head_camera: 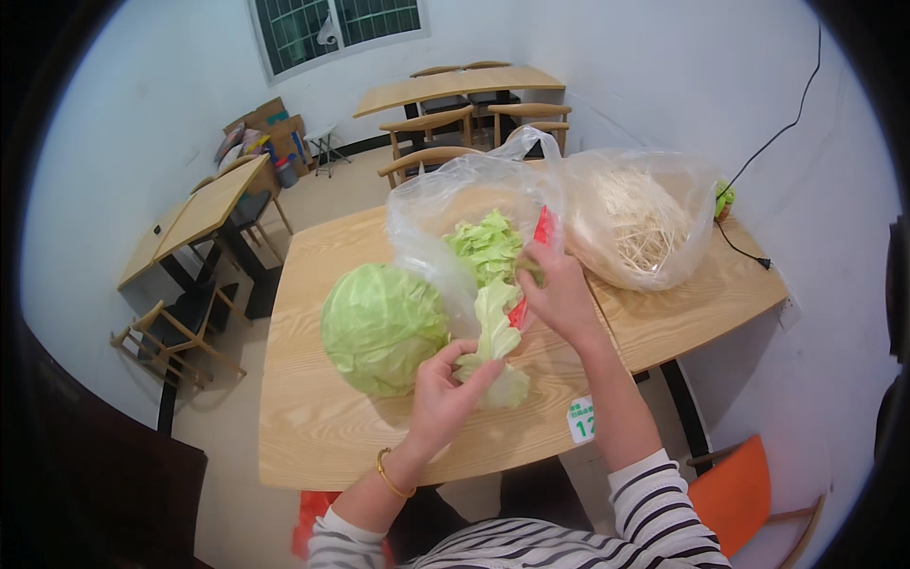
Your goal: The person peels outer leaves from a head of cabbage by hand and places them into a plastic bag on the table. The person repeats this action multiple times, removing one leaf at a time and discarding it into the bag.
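My left hand (451,387) pinches a pale green cabbage leaf (495,320) between thumb and fingers, over the wooden table (313,441). A whole head of cabbage (384,328) rests just left of that hand. My right hand (554,284) is above the leaf's right side, fingers curled around what looks like a small green piece; blur hides the detail. Beyond the hands, torn cabbage pieces (487,245) lie in an open clear plastic bag (434,213) with red print on its right side.
A second clear bag (640,220) with pale dry strips stands at the back right, near a small potted plant (725,199) and a black cord with a plug (762,262). A marked sign (581,419) is at the near edge. An orange chair (732,491) stands at the right.
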{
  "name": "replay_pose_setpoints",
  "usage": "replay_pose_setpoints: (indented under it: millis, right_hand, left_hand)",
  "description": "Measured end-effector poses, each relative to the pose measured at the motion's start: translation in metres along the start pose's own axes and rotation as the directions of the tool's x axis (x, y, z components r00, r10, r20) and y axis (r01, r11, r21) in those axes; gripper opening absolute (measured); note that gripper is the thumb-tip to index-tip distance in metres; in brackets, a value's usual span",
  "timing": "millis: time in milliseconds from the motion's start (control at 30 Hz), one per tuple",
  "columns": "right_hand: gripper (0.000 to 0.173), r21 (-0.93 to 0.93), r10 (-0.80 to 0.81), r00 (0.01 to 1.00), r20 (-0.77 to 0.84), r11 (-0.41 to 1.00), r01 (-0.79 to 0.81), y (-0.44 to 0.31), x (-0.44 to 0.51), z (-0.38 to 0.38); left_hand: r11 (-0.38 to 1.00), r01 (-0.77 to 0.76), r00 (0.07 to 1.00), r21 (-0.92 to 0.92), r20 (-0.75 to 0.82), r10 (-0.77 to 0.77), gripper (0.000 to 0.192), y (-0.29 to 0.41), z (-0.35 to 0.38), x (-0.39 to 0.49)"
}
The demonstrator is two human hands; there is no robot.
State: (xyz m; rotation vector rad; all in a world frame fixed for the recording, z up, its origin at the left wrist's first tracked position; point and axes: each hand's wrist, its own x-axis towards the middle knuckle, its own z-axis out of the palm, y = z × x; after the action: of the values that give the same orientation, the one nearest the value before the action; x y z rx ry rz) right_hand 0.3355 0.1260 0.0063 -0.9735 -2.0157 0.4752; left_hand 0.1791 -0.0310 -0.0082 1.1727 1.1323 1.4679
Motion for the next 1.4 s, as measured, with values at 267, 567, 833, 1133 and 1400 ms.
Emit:
replay_pose_setpoints:
  millis: [267,567,833,1133,1400]
  right_hand:
    - [0.019,0.585,0.005,0.817,0.576,0.697,-0.416,-0.013,0.001,-0.032]
    - [0.020,0.435,-0.171,0.942,0.288,0.900,0.030,-0.021,-0.007,-0.024]
    - [0.013,0.183,-0.313,0.950,-0.024,0.932,0.312,-0.055,-0.011,0.008]
    - [0.024,0.529,0.208,0.937,-0.280,0.848,-0.030,-0.047,0.060,0.012]
    - [0.026,0.280,0.019,0.982,0.186,0.957,-0.072,-0.049,0.049,0.005]
  left_hand:
    - [1.000,0.004,0.987,0.015,0.159,-0.006,0.025,-0.005,-0.004,0.001]
    - [0.984,0.120,0.992,-0.131,0.065,-0.112,0.028,-0.002,-0.007,0.008]
    - [0.968,0.004,0.998,-0.253,-0.061,-0.019,0.033,-0.006,-0.012,0.013]
    - [0.929,-0.048,0.999,-0.367,0.003,0.052,0.032,-0.012,-0.020,0.006]
    - [0.877,-0.042,0.999,-0.478,0.007,0.051,0.031,0.001,-0.023,0.009]
